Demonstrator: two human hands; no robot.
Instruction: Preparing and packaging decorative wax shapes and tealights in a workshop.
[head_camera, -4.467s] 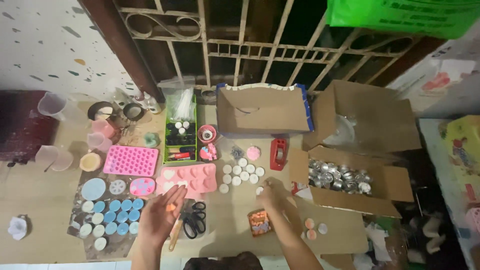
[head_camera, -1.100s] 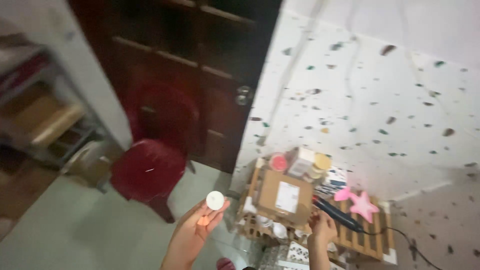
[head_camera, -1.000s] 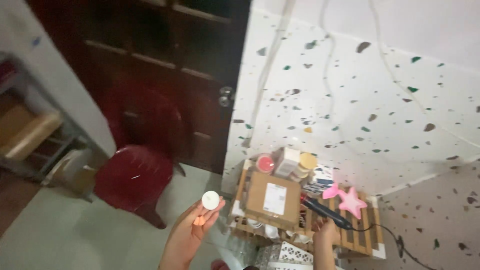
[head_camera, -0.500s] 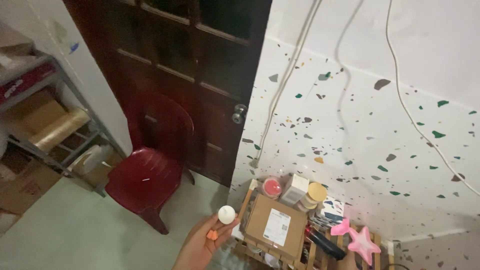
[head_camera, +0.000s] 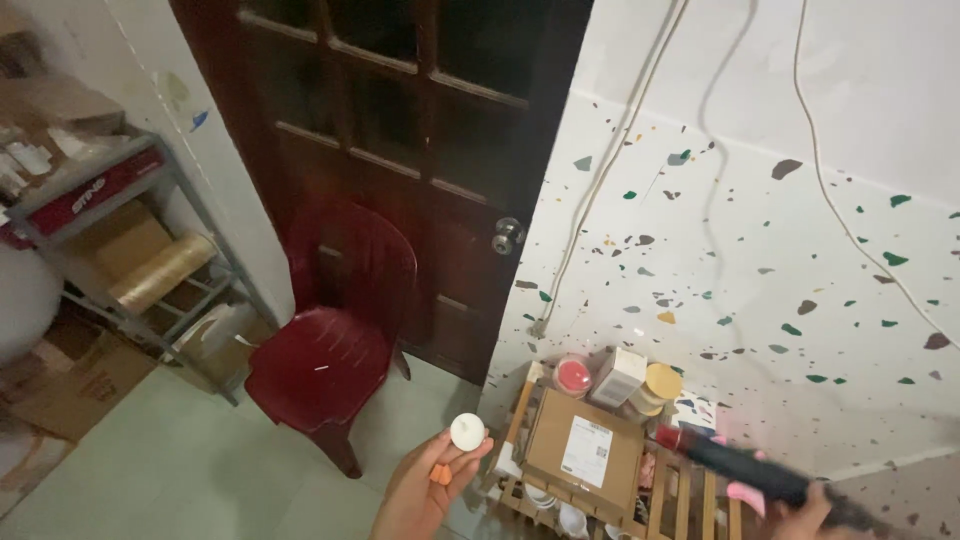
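The right hand (head_camera: 805, 512) and its dark tool (head_camera: 745, 472) are blurred, edge-cropped.

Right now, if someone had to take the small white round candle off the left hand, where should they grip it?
Pinch the white candle across its rim, coming from above. It sits flat-face-up on the left hand's fingers, so the top and sides look free, while the underside is taken.

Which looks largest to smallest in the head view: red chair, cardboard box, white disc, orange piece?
1. Red chair
2. Cardboard box
3. White disc, held in the left hand's fingers; being nearer the camera may flatter it
4. Orange piece, in the palm
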